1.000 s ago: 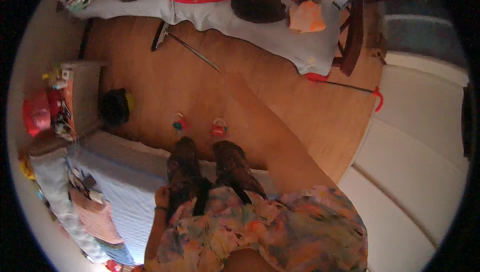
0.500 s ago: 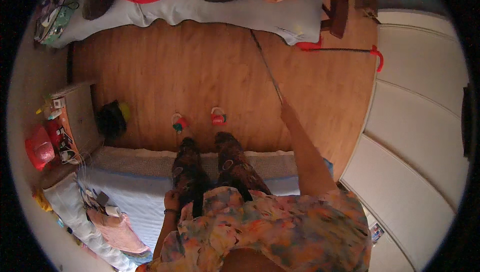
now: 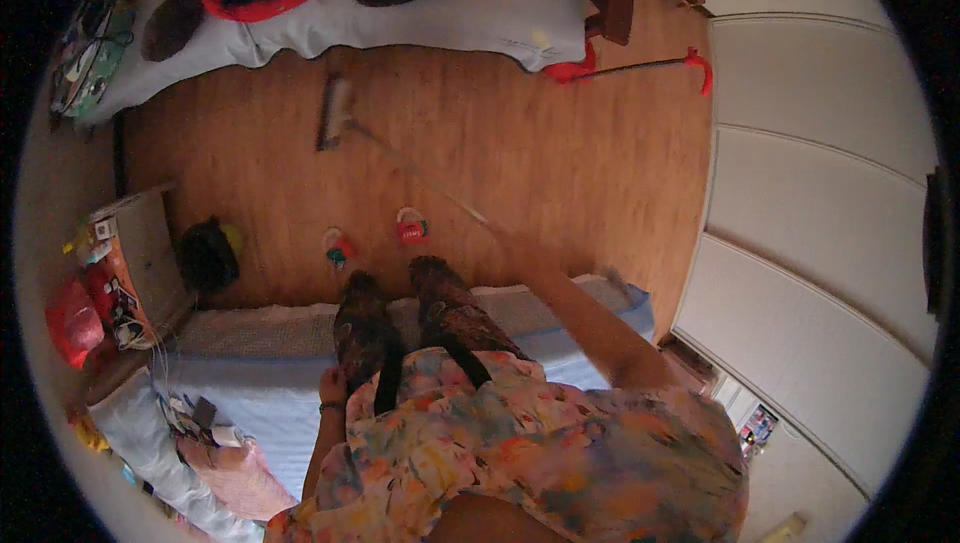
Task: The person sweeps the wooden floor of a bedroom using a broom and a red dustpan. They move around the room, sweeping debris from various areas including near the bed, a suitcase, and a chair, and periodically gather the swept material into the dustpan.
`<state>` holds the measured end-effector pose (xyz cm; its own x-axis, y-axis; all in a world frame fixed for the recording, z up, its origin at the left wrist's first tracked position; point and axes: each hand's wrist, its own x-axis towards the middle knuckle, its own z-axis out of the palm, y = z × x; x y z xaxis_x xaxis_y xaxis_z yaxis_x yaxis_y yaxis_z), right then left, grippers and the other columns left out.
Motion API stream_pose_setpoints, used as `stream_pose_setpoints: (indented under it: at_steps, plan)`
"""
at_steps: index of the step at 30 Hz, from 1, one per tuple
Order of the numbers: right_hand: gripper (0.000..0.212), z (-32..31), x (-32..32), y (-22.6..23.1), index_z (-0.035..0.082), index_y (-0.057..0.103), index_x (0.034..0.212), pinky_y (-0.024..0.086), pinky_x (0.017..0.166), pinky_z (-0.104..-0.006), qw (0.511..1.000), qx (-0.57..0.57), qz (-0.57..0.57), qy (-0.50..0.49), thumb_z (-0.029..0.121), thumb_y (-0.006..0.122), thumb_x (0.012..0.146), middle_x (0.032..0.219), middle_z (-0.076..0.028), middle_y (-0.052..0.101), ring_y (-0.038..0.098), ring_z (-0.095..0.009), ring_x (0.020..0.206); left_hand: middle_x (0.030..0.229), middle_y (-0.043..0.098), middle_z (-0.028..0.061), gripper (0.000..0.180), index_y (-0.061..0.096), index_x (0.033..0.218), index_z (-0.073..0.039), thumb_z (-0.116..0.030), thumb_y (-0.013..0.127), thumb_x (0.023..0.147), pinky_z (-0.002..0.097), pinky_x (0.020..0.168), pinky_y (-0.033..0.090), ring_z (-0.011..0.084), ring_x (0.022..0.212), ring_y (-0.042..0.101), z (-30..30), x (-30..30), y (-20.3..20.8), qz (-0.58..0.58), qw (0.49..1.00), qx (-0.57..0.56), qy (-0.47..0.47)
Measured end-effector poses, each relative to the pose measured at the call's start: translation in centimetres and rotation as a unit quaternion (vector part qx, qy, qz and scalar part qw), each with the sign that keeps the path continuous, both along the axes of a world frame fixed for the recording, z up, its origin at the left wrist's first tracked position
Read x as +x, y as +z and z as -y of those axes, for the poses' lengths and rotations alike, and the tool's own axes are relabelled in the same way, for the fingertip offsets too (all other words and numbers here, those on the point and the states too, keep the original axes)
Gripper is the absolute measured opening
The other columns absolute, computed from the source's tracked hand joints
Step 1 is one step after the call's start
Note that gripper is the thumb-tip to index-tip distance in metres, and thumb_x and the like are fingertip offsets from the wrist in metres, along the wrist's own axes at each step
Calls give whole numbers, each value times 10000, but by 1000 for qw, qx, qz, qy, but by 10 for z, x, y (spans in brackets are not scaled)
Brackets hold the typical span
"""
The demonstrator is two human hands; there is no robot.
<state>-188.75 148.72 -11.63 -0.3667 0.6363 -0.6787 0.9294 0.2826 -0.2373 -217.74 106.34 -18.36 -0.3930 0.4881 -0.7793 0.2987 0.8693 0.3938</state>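
My right hand [image 3: 495, 230] is closed round the thin handle of a broom [image 3: 338, 115], my arm stretched forward over the floor. The broom's pale, wide head, with a dark edge, lies on the wooden floor just short of the far bed; head and hand are a little blurred. My left hand [image 3: 333, 386] rests against my left thigh, with no object visible in it, fingers small and loosely laid down.
A far bed [image 3: 300, 48] bears clothes and cushions. A red dustpan [image 3: 570, 71] with a long handle lies by its right corner. Behind my legs is a second bed [image 3: 260, 383]. A black bag [image 3: 208, 255] stands beside a cabinet [image 3: 150, 248]; a white wardrobe [image 3: 800, 173] lines the right.
The broom has come out from the far bed's edge and swung left across the floor. My right hand moved left and nearer with it. My left hand stays by my thigh; the view has shifted slightly.
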Motion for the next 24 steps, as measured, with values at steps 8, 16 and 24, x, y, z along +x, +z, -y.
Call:
stream_pose_setpoints:
  at_steps: [8,16,24]
  plan:
    - [452,-21,-97,-112,203,348,1260,455,674,-422,998,-17,-6,-52,180,436,818,856,-205,586,575,-347,749,747,590,124,163,599,856,-54,-181,556,762,347,632,454,251,715,576,-10,-2,36,14,999,36,33]
    - [544,12,183,45,157,216,1301,473,599,-441,962,-42,267,33,208,440,807,849,-190,600,596,-326,716,798,600,154,240,602,872,-59,-263,559,753,385,647,461,306,732,579,33,20,-2,-41,995,42,83]
    - [418,-13,262,75,93,397,1162,447,509,-447,949,143,226,168,211,470,767,704,-147,587,566,-339,597,824,618,133,247,605,905,-62,-256,559,760,374,681,460,283,780,588,18,15,10,-28,983,23,181]
